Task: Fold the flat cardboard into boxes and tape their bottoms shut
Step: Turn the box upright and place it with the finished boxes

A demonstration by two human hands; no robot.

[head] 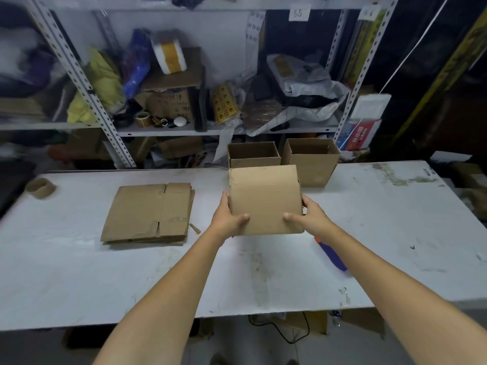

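Observation:
I hold a folded cardboard box (264, 200) over the middle of the white table (237, 280), its flat side facing me. My left hand (228, 219) grips its left side, thumb on the front face. My right hand (307, 216) grips its right side the same way. A stack of flat cardboard sheets (149, 213) lies on the table to the left. Two open-topped finished boxes stand at the far edge, one (253, 154) behind the held box and one (311, 160) to its right. A blue-handled tool (332, 255) lies on the table under my right forearm.
An empty cardboard tape core (40, 188) sits at the table's far left. A small cardboard scrap (195, 228) lies beside the flat stack. Metal shelving (110, 127) crowded with bags, boxes and tape rolls stands right behind the table. A black cable (287, 335) hangs below the front edge.

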